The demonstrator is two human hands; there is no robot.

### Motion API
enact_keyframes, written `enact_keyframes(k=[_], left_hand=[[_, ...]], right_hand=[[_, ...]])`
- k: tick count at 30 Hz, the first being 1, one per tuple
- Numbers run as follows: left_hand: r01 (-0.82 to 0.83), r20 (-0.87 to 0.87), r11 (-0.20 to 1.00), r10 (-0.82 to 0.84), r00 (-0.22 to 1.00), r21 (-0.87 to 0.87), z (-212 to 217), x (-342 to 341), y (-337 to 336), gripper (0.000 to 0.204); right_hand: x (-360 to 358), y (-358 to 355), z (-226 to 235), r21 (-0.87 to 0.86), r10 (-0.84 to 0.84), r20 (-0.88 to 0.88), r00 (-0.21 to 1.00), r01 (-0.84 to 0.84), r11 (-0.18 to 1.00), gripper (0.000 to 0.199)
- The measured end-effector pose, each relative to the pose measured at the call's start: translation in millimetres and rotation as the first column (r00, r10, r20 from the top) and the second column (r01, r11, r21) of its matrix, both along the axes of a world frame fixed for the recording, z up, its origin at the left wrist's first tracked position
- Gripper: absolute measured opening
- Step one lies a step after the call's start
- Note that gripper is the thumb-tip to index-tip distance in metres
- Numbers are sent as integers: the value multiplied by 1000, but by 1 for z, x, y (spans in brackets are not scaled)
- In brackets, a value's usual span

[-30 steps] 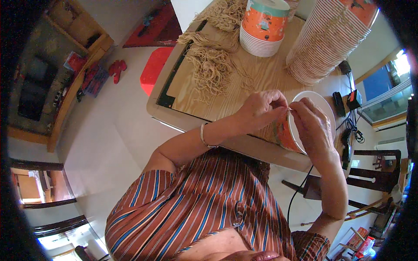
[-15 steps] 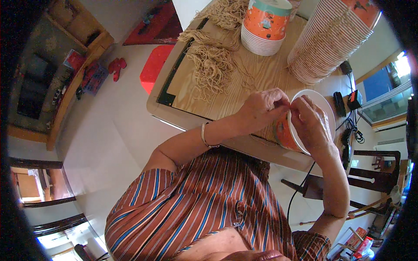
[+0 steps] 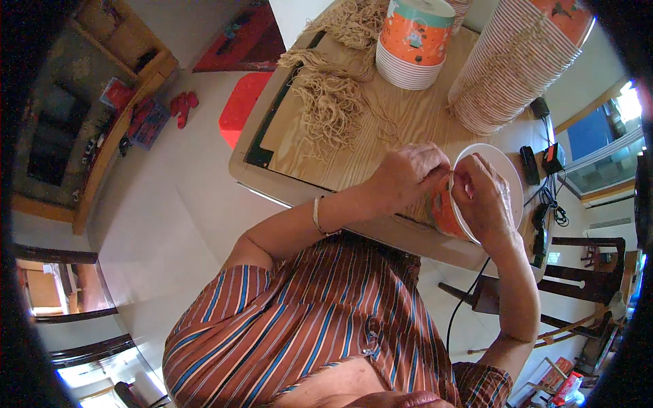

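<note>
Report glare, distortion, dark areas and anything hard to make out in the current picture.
Head view throughout: the window at right is blown to white, the cabinet at left looks bent, the corners go black, and where the left hand and right hand meet, detail is too small to read.

On the light wooden surface (image 3: 422, 126), loose tan string bundles (image 3: 330, 105) lie left, the short stack of round orange paper tubs (image 3: 415, 42) stands right of them, and the tall stack of white-rimmed paper tubs (image 3: 493, 95) rises farther right. In front of both stacks, near the edge, sits the single orange paper tub (image 3: 445, 216), the left hand (image 3: 412, 173) just left of its mouth, the right hand (image 3: 486, 197) over it. The red plastic stool (image 3: 240, 112) stands left of the surface.
</note>
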State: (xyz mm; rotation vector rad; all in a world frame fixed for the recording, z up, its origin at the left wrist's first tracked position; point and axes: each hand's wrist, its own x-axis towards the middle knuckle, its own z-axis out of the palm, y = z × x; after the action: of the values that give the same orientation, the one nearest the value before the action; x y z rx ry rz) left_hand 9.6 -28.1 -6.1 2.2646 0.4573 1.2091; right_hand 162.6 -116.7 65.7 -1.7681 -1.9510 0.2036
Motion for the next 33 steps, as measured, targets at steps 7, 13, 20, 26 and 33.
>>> enact_keyframes(k=[7, 13, 20, 26, 33], left_hand=[[53, -3, 990, -54, 999, -134, 12, -4, -7, 10], [-52, 64, 980, 65, 996, -191, -1, -3, 5, 16], [98, -42, 968, -110, 993, -229, 3, -6, -2, 23], [40, -142, 992, -57, 988, -122, 15, -13, -9, 24], [68, -95, 993, -77, 992, -92, 12, -9, -7, 18]], right_hand=[[1, -3, -2, 5, -20, -62, 998, 20, 1000, 9], [2, -5, 0, -6, -46, -100, 994, 45, 999, 9], [3, -5, -1, -5, -34, -123, 992, 34, 999, 9], [5, -5, -4, 27, -20, -134, 991, 24, 999, 9], [3, -5, -2, 6, -45, -132, 990, 46, 999, 7]])
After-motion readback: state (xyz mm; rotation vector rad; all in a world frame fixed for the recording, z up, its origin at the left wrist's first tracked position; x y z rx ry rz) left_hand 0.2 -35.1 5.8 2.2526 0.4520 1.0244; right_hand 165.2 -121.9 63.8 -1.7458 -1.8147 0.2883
